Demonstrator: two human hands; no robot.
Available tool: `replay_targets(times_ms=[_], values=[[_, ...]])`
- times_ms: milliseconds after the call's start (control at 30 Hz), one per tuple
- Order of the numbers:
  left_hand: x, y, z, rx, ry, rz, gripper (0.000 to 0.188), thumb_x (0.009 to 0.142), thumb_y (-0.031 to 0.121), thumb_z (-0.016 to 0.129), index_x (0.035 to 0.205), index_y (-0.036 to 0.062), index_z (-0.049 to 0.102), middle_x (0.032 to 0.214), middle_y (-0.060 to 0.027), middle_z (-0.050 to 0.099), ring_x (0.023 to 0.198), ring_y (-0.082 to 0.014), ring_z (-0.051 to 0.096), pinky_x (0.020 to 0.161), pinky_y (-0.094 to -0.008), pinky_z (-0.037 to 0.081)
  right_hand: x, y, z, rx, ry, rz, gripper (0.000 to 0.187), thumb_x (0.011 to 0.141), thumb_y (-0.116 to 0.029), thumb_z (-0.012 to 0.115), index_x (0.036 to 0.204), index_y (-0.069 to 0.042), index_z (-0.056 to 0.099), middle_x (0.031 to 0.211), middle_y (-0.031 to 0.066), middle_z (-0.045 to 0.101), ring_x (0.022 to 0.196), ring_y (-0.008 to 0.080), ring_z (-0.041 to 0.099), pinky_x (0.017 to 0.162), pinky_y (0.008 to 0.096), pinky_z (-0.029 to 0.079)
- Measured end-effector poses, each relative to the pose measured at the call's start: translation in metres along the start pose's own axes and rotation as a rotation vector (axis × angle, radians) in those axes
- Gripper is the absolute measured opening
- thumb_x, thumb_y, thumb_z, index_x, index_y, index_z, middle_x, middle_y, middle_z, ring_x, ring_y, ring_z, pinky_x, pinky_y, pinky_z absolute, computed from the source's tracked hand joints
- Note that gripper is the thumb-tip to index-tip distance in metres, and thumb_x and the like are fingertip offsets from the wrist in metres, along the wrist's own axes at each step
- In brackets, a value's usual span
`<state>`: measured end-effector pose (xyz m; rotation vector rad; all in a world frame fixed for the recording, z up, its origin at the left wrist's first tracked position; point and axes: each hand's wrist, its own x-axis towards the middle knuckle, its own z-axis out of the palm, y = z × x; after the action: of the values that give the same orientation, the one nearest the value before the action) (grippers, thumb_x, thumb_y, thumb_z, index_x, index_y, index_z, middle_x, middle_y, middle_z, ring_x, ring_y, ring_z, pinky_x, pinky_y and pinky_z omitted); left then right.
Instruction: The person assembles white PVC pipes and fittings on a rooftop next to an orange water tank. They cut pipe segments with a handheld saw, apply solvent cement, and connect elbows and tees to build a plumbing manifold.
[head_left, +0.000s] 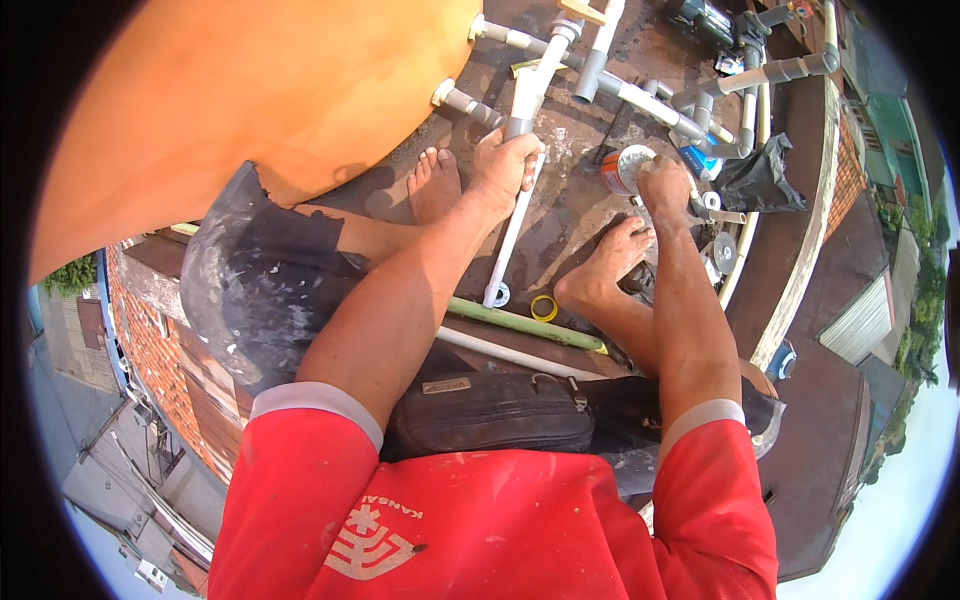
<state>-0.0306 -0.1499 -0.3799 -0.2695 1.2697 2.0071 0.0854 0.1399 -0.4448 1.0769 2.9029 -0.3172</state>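
Observation:
My left hand [503,172] is closed around a white PVC pipe [518,235], just below a grey coupling [517,128]. From the hand the pipe slants down toward a small white ring on the floor. At the right, my right hand [664,186] is closed at the top of a small can [622,171] with a red and white label. Its fingers lie over the can's rim and hide whatever is between them. Both bare feet are planted on the brown surface, either side of the pipe.
A large orange tank [260,100] with pipe stubs fills the left. Grey-and-white pipework [650,105] and a dark pump [702,22] stand ahead. A black plastic bag [765,178], a yellow tape roll [544,308] and a green pipe [525,325] lie nearby. Rooftops drop away right.

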Motion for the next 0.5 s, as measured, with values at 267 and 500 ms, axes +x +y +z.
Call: replay_targets(times_ms=[267,500], values=[[0.003,0.009,0.003,-0.012,0.016,0.017,0.014,0.090,0.012,0.073,0.090,0.0100,0.059,0.066,0.0013,0.054,0.050,-0.0119,0.048,0.049,-0.0299,0.039,-0.030,-0.017,-0.100,0.264,-0.022,0.524,0.050,0.090,-0.036,0.074,0.111,0.009,0.076,0.102,0.0273,0.079,0.098,0.0365,0.080,0.085,0.0429,0.066],[0.005,0.013,0.001,-0.042,0.003,0.039,0.014,0.089,0.013,0.074,0.091,0.0098,0.060,0.066,0.0013,0.054,0.051,-0.0123,0.049,0.050,-0.0301,0.041,-0.064,-0.061,-0.049,1.614,-0.299,0.607,0.028,0.104,-0.001,0.061,0.123,0.019,0.057,0.118,0.0297,0.070,0.110,0.0430,0.076,0.099,0.0493,0.068]])
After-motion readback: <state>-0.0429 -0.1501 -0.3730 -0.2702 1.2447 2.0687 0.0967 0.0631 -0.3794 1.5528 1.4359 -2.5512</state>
